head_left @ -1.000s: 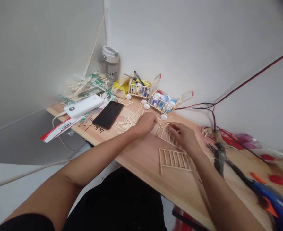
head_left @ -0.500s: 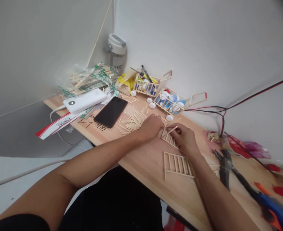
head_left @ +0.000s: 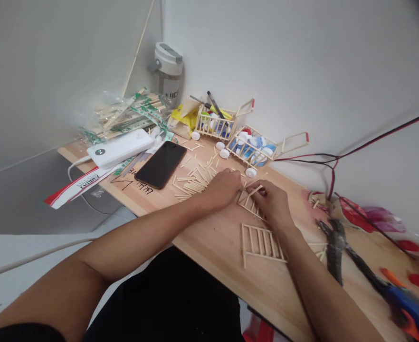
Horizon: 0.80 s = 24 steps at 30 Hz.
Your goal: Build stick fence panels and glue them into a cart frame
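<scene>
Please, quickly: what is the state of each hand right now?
Left hand: curled against the small ladder-shaped wooden stick frame; cannot tell if it holds anything.
Right hand: closed, pinching a thin pale wooden stick.

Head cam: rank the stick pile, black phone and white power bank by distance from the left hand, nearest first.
From the left hand:
1. Loose craft sticks, just left of the hand on the tabletop.
2. Black smartphone, left beyond the sticks.
3. White power bank, farthest left, towards the table's back corner.

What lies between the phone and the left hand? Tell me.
A loose pile of wooden sticks lies between the phone and the left hand, in the head view.
</scene>
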Each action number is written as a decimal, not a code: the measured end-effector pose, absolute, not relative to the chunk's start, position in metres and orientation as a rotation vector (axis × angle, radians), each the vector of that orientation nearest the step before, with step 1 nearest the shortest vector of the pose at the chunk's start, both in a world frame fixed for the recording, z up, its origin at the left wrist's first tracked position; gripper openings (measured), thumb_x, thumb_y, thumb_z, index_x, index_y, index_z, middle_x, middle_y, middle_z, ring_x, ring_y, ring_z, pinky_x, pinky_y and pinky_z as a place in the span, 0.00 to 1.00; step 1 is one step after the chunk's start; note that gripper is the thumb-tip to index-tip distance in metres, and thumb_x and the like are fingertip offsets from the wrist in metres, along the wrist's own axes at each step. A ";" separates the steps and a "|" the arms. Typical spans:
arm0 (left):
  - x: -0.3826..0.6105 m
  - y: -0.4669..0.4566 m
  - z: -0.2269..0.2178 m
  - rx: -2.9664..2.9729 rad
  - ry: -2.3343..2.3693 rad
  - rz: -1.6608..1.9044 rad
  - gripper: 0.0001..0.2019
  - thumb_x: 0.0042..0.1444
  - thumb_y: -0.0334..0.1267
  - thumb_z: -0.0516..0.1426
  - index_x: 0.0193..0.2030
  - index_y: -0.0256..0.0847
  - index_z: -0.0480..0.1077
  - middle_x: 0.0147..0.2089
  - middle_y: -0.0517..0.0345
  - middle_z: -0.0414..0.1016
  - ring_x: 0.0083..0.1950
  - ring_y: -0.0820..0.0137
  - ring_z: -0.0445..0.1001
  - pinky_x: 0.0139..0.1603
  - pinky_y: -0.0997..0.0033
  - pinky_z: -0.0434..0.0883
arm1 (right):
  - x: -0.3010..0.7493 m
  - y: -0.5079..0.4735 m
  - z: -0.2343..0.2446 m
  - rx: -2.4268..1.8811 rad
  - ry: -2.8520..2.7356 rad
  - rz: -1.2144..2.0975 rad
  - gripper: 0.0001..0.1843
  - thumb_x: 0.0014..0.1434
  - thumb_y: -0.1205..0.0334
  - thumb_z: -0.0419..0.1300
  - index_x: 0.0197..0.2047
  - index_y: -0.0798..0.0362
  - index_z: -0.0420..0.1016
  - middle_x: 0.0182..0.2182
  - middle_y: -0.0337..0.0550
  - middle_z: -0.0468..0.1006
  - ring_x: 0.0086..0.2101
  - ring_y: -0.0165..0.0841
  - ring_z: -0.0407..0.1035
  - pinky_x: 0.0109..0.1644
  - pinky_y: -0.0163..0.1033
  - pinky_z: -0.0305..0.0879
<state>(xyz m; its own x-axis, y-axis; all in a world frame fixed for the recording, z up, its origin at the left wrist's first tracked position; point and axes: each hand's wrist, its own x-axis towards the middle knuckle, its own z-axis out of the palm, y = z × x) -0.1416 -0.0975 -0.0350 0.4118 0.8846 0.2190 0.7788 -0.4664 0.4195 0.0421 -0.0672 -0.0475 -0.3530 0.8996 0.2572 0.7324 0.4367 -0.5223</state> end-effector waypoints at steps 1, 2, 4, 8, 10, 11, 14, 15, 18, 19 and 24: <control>-0.142 -0.098 -0.034 2.409 1.453 0.613 0.15 0.60 0.29 0.49 0.38 0.36 0.78 0.40 0.46 0.72 0.43 0.62 0.66 0.48 0.61 0.65 | 0.042 -0.067 -0.047 -1.365 -2.190 0.430 0.10 0.55 0.57 0.56 0.34 0.52 0.77 0.31 0.42 0.79 0.31 0.36 0.71 0.38 0.39 0.63; -0.142 -0.098 -0.034 2.402 1.447 0.622 0.15 0.60 0.29 0.49 0.38 0.36 0.78 0.39 0.46 0.72 0.43 0.63 0.66 0.48 0.61 0.65 | 0.041 -0.067 -0.047 -1.360 -2.194 0.425 0.10 0.55 0.57 0.57 0.34 0.52 0.77 0.31 0.42 0.79 0.31 0.35 0.71 0.38 0.39 0.63; -0.142 -0.098 -0.034 2.400 1.431 0.639 0.15 0.59 0.28 0.50 0.38 0.37 0.78 0.40 0.47 0.72 0.43 0.63 0.66 0.48 0.61 0.65 | 0.041 -0.067 -0.046 -1.356 -2.204 0.407 0.10 0.55 0.57 0.57 0.33 0.52 0.77 0.30 0.42 0.79 0.31 0.35 0.70 0.38 0.39 0.62; -0.143 -0.096 -0.037 2.424 1.423 0.630 0.15 0.59 0.28 0.49 0.36 0.37 0.78 0.40 0.47 0.71 0.44 0.63 0.67 0.49 0.61 0.65 | 0.040 -0.067 -0.046 -1.351 -2.226 0.384 0.11 0.56 0.57 0.56 0.32 0.53 0.76 0.29 0.43 0.77 0.31 0.35 0.69 0.37 0.38 0.61; -0.143 -0.096 -0.037 2.439 1.422 0.621 0.15 0.58 0.28 0.50 0.36 0.36 0.78 0.40 0.47 0.71 0.44 0.63 0.67 0.49 0.61 0.65 | 0.040 -0.066 -0.046 -1.329 -2.234 0.375 0.11 0.56 0.57 0.55 0.32 0.53 0.76 0.29 0.44 0.77 0.31 0.35 0.69 0.38 0.39 0.61; -0.143 -0.096 -0.036 2.445 1.423 0.614 0.14 0.58 0.28 0.50 0.36 0.36 0.78 0.40 0.46 0.71 0.44 0.63 0.67 0.49 0.61 0.65 | 0.040 -0.066 -0.047 -1.318 -2.234 0.370 0.11 0.56 0.58 0.55 0.32 0.53 0.76 0.29 0.44 0.77 0.31 0.35 0.69 0.38 0.39 0.61; -0.143 -0.097 -0.034 2.462 1.436 0.577 0.14 0.58 0.28 0.50 0.37 0.36 0.78 0.41 0.46 0.71 0.45 0.62 0.67 0.48 0.61 0.65 | 0.040 -0.066 -0.047 -1.309 -2.234 0.359 0.10 0.55 0.58 0.55 0.31 0.53 0.75 0.28 0.43 0.77 0.30 0.35 0.68 0.37 0.38 0.60; -0.142 -0.097 -0.034 2.469 1.441 0.565 0.14 0.58 0.28 0.49 0.37 0.36 0.78 0.41 0.46 0.72 0.45 0.62 0.67 0.48 0.61 0.65 | 0.040 -0.066 -0.047 -1.308 -2.232 0.360 0.10 0.55 0.58 0.55 0.30 0.53 0.75 0.28 0.43 0.76 0.29 0.34 0.68 0.36 0.38 0.60; -0.142 -0.097 -0.035 2.481 1.441 0.558 0.15 0.59 0.28 0.49 0.38 0.35 0.78 0.42 0.46 0.72 0.45 0.62 0.67 0.48 0.61 0.65 | 0.039 -0.066 -0.046 -1.306 -2.225 0.367 0.09 0.54 0.59 0.56 0.29 0.53 0.74 0.28 0.43 0.76 0.29 0.34 0.67 0.35 0.38 0.60; -0.142 -0.096 -0.035 2.480 1.441 0.567 0.15 0.59 0.28 0.49 0.39 0.35 0.78 0.42 0.45 0.72 0.45 0.62 0.67 0.47 0.61 0.65 | 0.039 -0.067 -0.046 -1.307 -2.222 0.372 0.09 0.54 0.59 0.56 0.28 0.53 0.74 0.28 0.43 0.76 0.29 0.34 0.68 0.35 0.38 0.60; -0.145 -0.094 -0.042 2.467 1.342 0.687 0.14 0.56 0.25 0.50 0.39 0.36 0.78 0.40 0.47 0.74 0.44 0.63 0.69 0.49 0.62 0.66 | 0.040 -0.066 -0.049 -1.317 -2.199 0.417 0.10 0.56 0.57 0.56 0.30 0.53 0.75 0.29 0.43 0.77 0.29 0.35 0.69 0.36 0.39 0.62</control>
